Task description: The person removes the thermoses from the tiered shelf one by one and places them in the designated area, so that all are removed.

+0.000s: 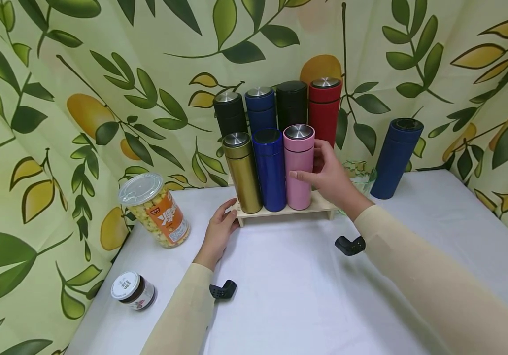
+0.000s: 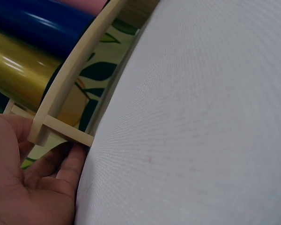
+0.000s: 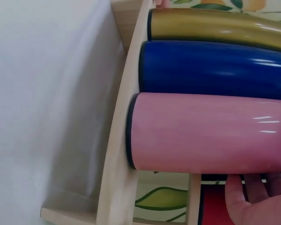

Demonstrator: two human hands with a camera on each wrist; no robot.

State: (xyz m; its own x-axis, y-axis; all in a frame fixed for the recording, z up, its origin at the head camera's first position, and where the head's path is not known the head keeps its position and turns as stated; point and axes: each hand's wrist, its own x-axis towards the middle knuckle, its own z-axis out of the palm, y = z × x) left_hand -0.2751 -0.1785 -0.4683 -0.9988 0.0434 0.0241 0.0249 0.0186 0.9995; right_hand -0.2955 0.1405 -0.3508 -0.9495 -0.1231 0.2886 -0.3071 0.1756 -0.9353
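A pink thermos bottle (image 1: 299,170) stands upright at the right of the front row on a light wooden rack (image 1: 276,213). My right hand (image 1: 331,170) grips it, thumb across its front and fingers around its right side. Left of it on the same step are a shiny blue bottle (image 1: 270,170) and a gold bottle (image 1: 242,172). My left hand (image 1: 219,231) holds the rack's left end; in the left wrist view, its fingers reach under the wooden edge. Behind stand a black bottle (image 1: 229,113), a dark blue bottle (image 1: 260,107), another black bottle (image 1: 292,103) and a red bottle (image 1: 324,111).
A separate navy bottle (image 1: 396,158) stands right of the rack, near a green-rimmed glass bowl (image 1: 360,175) partly behind my right arm. On the left are a tub of yellow snacks (image 1: 156,209) and a small jar (image 1: 134,291). A leaf-patterned curtain (image 1: 147,98) hangs behind the white-covered table (image 1: 280,286).
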